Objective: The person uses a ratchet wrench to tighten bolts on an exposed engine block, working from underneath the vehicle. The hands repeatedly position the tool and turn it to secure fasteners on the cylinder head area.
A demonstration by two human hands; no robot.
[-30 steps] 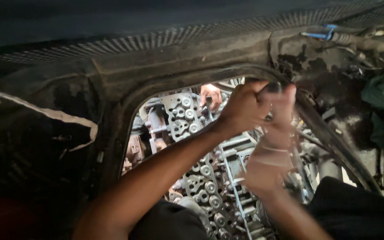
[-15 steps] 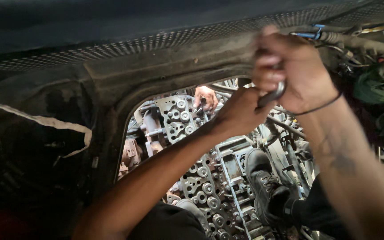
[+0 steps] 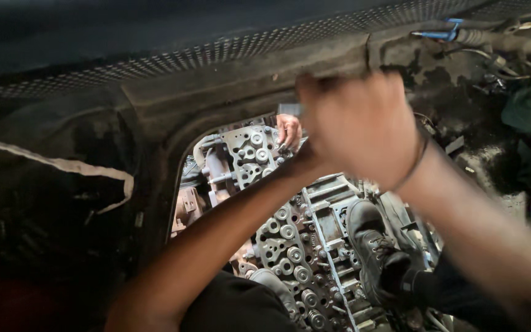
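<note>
My right hand [image 3: 361, 126] is blurred at the upper middle, its back towards me, with a thin band on the wrist. Its fingers are curled against the dirty rim of the opening [image 3: 247, 92], and the grey end of a metal tool [image 3: 290, 109] sticks out on its left. My left forearm [image 3: 228, 227] reaches up from the lower left, but that hand is hidden behind the right one. Below, through the opening, lies a grey engine cylinder head [image 3: 284, 246] with rows of valve springs.
Another person's hand [image 3: 289, 130] rests on the far end of the engine. A black laced boot [image 3: 370, 246] stands on the engine at the right. A perforated metal panel [image 3: 216, 52] runs above, a white strip [image 3: 62, 166] hangs at left, and hoses and a green rag [image 3: 530, 110] lie at right.
My right hand has come down and left from the upper right, and it now covers my left hand at the rim of the opening. The view has shifted slightly.
</note>
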